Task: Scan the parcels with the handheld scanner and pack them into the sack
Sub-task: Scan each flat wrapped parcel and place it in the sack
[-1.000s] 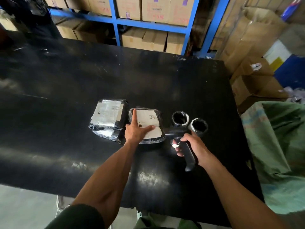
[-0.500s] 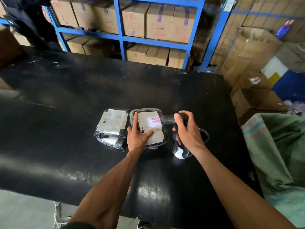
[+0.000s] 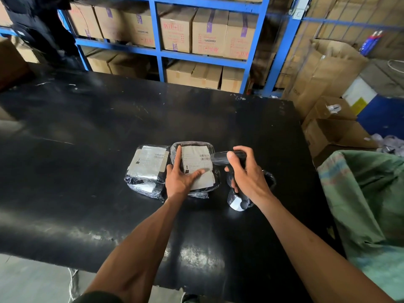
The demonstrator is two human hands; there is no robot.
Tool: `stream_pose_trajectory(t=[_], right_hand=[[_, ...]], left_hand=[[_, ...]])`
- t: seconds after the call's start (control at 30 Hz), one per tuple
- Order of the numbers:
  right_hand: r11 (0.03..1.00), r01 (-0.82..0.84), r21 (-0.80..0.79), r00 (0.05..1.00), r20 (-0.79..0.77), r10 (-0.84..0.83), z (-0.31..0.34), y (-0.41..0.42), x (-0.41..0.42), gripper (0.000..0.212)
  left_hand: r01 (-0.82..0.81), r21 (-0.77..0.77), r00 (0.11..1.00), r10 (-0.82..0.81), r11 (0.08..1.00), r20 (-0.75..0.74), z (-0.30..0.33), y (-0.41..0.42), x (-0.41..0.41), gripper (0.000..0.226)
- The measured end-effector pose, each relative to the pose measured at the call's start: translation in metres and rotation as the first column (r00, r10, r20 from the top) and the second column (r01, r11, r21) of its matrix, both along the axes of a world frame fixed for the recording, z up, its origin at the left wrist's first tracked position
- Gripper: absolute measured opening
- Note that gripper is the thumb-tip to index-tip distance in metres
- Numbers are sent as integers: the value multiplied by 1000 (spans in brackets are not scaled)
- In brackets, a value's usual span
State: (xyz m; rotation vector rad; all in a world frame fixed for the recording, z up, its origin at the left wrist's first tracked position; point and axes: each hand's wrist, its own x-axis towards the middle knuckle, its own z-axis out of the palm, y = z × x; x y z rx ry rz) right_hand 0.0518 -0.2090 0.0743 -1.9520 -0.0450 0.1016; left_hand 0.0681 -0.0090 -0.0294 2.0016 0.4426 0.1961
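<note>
While the left hand (image 3: 182, 181) lies flat and spread on the labelled parcel (image 3: 197, 165) at the centre of the frame, pressing it to the black bench (image 3: 87, 132) with thumb and forefinger apart across the white label, the right hand (image 3: 247, 176) is clenched round the handheld scanner (image 3: 220, 157), whose dark head points left at the barcodes on that label's upper right corner. Just to the left of this parcel, touching it along one side, sits a second parcel (image 3: 146, 169), also wrapped in shiny dark plastic with a pale label facing up. Under the right hand, partly hidden by it, are dark rolls of tape (image 3: 237, 201) standing on the bench; how many I cannot tell. At the right edge of the frame the green woven sack (image 3: 367, 204) hangs open beside the bench, well apart from both parcels. Across the top of the frame runs blue shelving (image 3: 159, 53) stacked with cardboard boxes (image 3: 209, 33), and more loose cartons (image 3: 332, 132) are heaped at upper right
</note>
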Motion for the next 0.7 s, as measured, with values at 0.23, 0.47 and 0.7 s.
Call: stream_pose_trajectory(t=[0.23,0.47,0.7], right_hand=[[991,-67,-117,976,-214,41,-49,-17,-20,49],[838,-195,-510,909,-416,-42,-125,-19,-59,65],[869,-141,-473,872,-475,-117,-153,-10,-75,71]], left_hand=[[-107,-139,993,112,985,33,3,13,8,121],[-123,-142,988,135,982,73,-2,33,2,120],[-76,-104,993,85,992,78,-1,33,-14,122]])
